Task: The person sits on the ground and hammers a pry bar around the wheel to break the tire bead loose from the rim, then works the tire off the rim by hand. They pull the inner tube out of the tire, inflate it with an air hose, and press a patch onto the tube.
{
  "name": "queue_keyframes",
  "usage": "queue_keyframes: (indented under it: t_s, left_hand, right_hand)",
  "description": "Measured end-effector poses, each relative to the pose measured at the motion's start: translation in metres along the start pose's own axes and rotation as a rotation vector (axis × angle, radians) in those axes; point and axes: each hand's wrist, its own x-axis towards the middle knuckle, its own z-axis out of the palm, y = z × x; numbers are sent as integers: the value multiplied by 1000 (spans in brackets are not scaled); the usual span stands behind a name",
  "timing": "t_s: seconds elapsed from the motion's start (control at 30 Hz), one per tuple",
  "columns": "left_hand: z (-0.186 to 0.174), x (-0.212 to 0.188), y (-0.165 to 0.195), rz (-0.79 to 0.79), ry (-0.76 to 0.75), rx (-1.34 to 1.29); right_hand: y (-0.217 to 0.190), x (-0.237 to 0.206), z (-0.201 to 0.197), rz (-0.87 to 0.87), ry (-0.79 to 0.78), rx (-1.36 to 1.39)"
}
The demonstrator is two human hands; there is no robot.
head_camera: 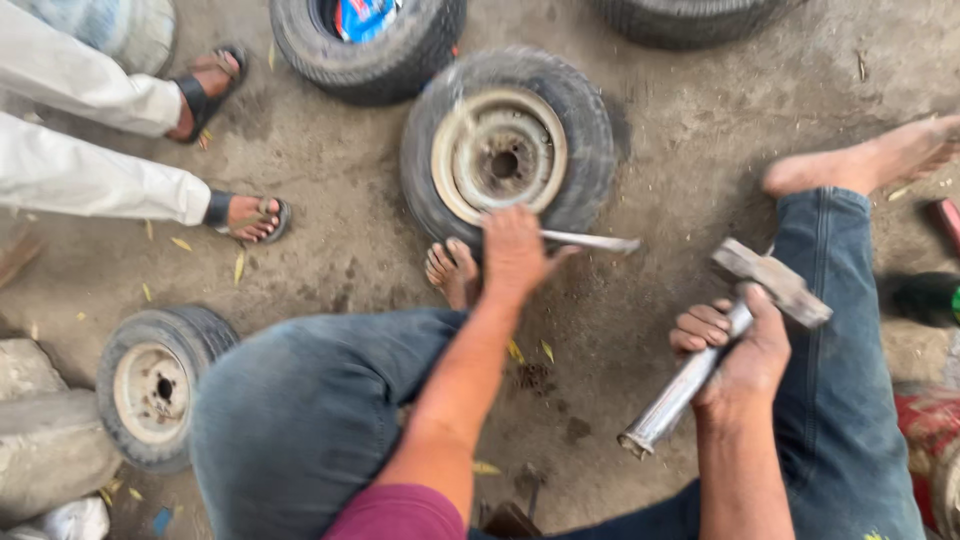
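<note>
A small tyre with a pale steel rim (505,150) lies flat on the dirt floor in front of me. My left hand (515,250) rests at its near edge, gripping a thin metal lever (592,241) that points right along the tyre's edge. My right hand (735,350) is closed around the metal pipe handle of a hammer (770,282), held raised above my right leg with its head up and to the right. My bare left foot (452,272) sits against the tyre's near side.
A second small wheel (155,385) lies at lower left beside grey stones (40,440). Two more tyres (370,45) lie at the top. Another person's legs in white trousers and sandals (245,215) stand at upper left. My right foot (860,165) stretches right.
</note>
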Motion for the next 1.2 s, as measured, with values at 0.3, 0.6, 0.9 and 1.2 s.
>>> queue_keyframes:
  t_s: [0.3,0.6,0.9,1.2]
  left_hand:
    - [-34,38,117,162,428,21]
    - [-20,4,105,336,30,-147]
    - [-38,-4,63,371,4,-222]
    - [-20,-5,55,367,22,-205]
  right_hand:
    - [-66,-13,-33,-448,-225,-96]
    - [14,28,-36,-550,192,-482]
    - [10,8,16,-106,117,-388]
    - [48,19,-15,-170,196,-407]
